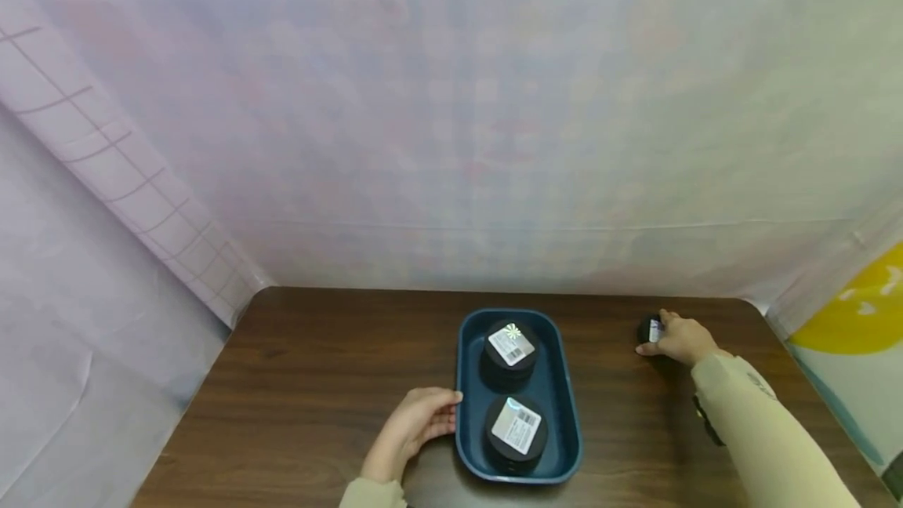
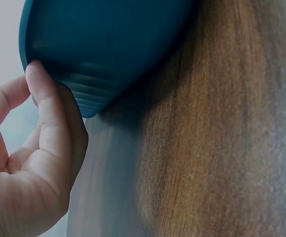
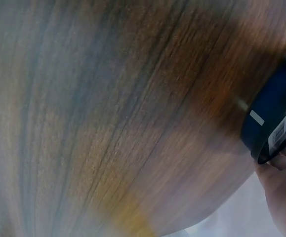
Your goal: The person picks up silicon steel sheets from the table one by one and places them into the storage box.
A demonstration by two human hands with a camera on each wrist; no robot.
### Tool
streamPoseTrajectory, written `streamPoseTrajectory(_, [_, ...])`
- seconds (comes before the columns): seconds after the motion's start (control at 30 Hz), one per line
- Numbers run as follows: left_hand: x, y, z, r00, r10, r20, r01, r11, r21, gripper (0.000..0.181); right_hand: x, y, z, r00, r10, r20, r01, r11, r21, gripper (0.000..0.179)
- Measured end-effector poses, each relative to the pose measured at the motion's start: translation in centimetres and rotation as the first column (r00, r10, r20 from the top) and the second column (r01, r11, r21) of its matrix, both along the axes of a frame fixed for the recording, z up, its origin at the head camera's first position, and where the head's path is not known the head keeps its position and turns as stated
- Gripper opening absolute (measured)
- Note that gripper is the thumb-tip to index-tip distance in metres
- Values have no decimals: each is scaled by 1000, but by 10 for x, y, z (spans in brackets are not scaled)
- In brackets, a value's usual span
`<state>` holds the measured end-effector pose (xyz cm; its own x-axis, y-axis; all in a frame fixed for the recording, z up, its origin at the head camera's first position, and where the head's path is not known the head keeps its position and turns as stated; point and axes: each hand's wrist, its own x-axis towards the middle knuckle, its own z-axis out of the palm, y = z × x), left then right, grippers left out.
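My left hand [image 1: 416, 423] is at the left long side of a blue rectangular tray [image 1: 559, 414] and pinches its rim. In the left wrist view the fingers [image 2: 49, 103] meet at the edge of the tray [image 2: 113, 34]. Inside the tray stand two round black containers, the far one [image 1: 509, 355] and the near one [image 1: 516, 433], each with a white barcode label on top. Far off to the right, my right hand [image 1: 683, 339] grips another round black container [image 1: 645, 330] by its sides. Its label shows between thumb and fingers; the right wrist view cuts off part of this container [image 3: 268, 108].
All this is on a brown wood-grain table [image 1: 317, 351]. A pale patterned sheet [image 1: 451, 139] hangs along the far edge, and a white cloth [image 1: 85, 320] borders the left. At the right a hanging with a yellow shape [image 1: 857, 312] adjoins the table.
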<state>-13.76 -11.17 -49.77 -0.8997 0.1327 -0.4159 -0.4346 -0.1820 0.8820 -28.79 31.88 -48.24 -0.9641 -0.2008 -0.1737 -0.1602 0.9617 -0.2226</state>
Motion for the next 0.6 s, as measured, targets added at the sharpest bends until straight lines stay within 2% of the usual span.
streamPoseTrajectory(0.3, [-1, 3, 2, 1000, -10, 8, 9, 1000, 5, 19, 1, 8, 0, 1000, 8, 28, -9, 1000, 12, 110])
streamPoseTrajectory(0.6, [-4, 4, -4, 1000, -24, 10, 24, 1000, 11, 17, 8, 9, 4, 999, 24, 47, -26, 999, 29, 109])
